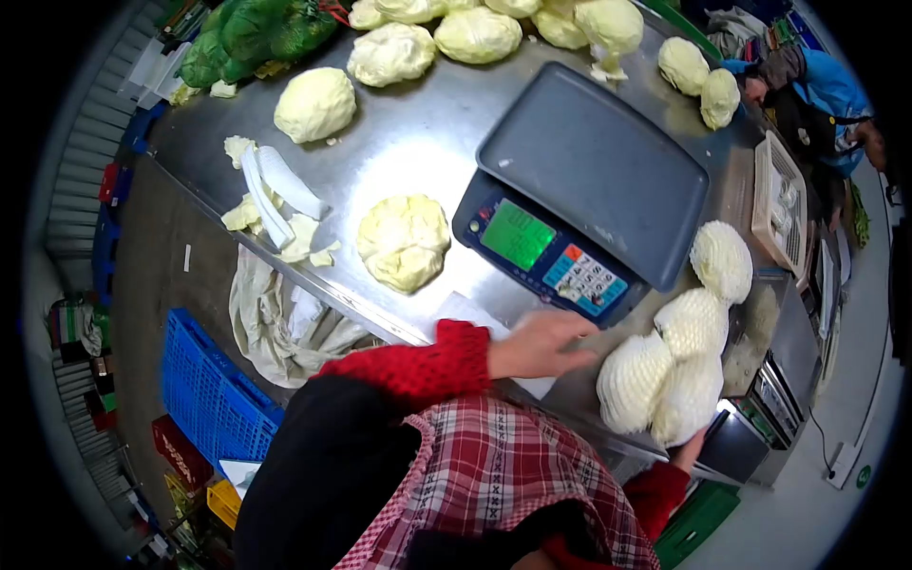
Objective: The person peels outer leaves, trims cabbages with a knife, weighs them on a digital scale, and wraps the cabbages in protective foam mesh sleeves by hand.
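Observation:
My left hand (543, 344) is over the front of the steel table, fingers stretched out beside the lower edge of a digital scale (560, 249), holding nothing. The scale's grey tray (594, 166) bears nothing, and its display glows green. To the right sit several cabbages in white foam netting (635, 382). My right hand (690, 450) is low at the right, beside the nearest netted cabbage (689, 394); its fingers are mostly hidden, and I cannot tell whether they grip anything. A bare pale-yellow cabbage (404, 243) rests left of the scale.
Trimmed leaves (275, 195) lie at the table's left edge. More peeled cabbages (391, 53) line the back, near a green net sack (255, 38). A blue crate (211, 385) stands on the floor at left. Another person in blue (834, 100) is at upper right, by a white basket (781, 204).

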Demonstrator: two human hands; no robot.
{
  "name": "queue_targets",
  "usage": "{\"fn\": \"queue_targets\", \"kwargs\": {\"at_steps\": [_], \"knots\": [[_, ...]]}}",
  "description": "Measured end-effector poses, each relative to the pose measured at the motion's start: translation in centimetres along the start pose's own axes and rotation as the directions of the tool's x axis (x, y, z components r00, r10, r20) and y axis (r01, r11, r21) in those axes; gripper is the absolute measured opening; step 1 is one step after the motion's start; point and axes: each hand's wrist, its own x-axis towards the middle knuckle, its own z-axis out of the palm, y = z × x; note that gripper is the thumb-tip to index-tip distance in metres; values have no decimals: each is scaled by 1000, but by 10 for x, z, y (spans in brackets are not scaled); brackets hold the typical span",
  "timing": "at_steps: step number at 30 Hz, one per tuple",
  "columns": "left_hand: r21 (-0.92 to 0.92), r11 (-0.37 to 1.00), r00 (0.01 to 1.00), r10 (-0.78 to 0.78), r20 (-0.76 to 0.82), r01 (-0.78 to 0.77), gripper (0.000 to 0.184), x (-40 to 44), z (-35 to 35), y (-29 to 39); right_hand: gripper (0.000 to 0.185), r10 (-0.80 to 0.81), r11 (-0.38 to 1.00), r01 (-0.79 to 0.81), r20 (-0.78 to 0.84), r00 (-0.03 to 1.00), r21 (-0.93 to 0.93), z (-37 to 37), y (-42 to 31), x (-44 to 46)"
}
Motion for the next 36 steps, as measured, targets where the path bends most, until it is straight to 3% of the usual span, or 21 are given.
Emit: {"fn": "queue_targets", "kwargs": {"at_steps": [1,2,3,4,6,9,10,12,14,15,17,20,22,24,25,26,29,30,31,34,36], "knots": [[60,998,987,-15,-159,25,31,-6,-23,-6,44,-6,945,-28,-103,995,-326,-20,-10,14],[111,991,948,-30,-318,69,31,-15,-46,-11,36,-295,894,300,66,953,-334,-44,-6,19],[207,969,880,-20,-475,134,32,-24,-74,-17,35,-390,664,283,2,921,-692,-56,-28,23],[299,930,788,17,-615,214,33,-28,-98,-21,36,-709,528,518,-13,705,-673,-33,-51,0],[455,730,662,5,-750,510,35,-50,-147,-31,39,-811,503,684,-16,584,-529,43,-114,-64],[467,623,585,18,-810,628,43,-75,-195,-56,46,-733,499,734,227,641,-460,98,-98,-41],[515,576,598,56,-800,635,45,-75,-207,-54,47,-733,200,658,334,592,-726,109,-89,-34],[626,593,654,208,-727,507,43,-72,-217,-54,47,-892,-145,815,430,138,-562,164,-105,-93],[655,583,689,211,-693,481,43,-67,-219,-52,45,-657,325,918,643,393,-229,211,-83,-149],[704,563,731,236,-640,434,43,-59,-224,-52,44,-447,457,873,803,393,-173,233,-65,-169],[700,577,729,245,-639,420,43,-42,-232,-53,58,-333,59,998,943,10,10,271,-21,-179],[689,638,752,252,-609,343,44,-5,-220,-52,41,-135,126,989,989,-61,78,290,43,-170],[484,806,763,65,-643,340,45,12,-202,-46,35,-102,204,952,972,-211,229,294,13,-176],[428,842,744,48,-666,328,52,30,-193,-49,23,-529,317,941,846,68,122,287,-57,-193],[441,828,738,51,-673,345,54,40,-191,-54,18,-778,43,999,626,49,-24,286,-73,-166],[456,815,737,54,-674,357,57,49,-188,-59,24,-637,617,786,559,531,-43,279,-105,-159],[360,813,757,-143,-637,457,56,75,-167,-89,40,-861,367,916,314,400,-159,290,-141,-48],[202,821,764,-364,-533,533,43,81,-168,-70,39,-701,575,803,414,581,-153,296,-136,-9],[285,860,762,-167,-626,422,35,81,-161,-102,33,-738,646,763,257,624,3,313,-134,-16],[285,838,778,-234,-583,465,29,78,-184,-119,23,-633,745,665,379,675,59,324,-132,-43],[303,836,776,-208,-596,457,30,70,-211,-108,28,-714,633,774,399,575,16,343,-115,-55]]}}
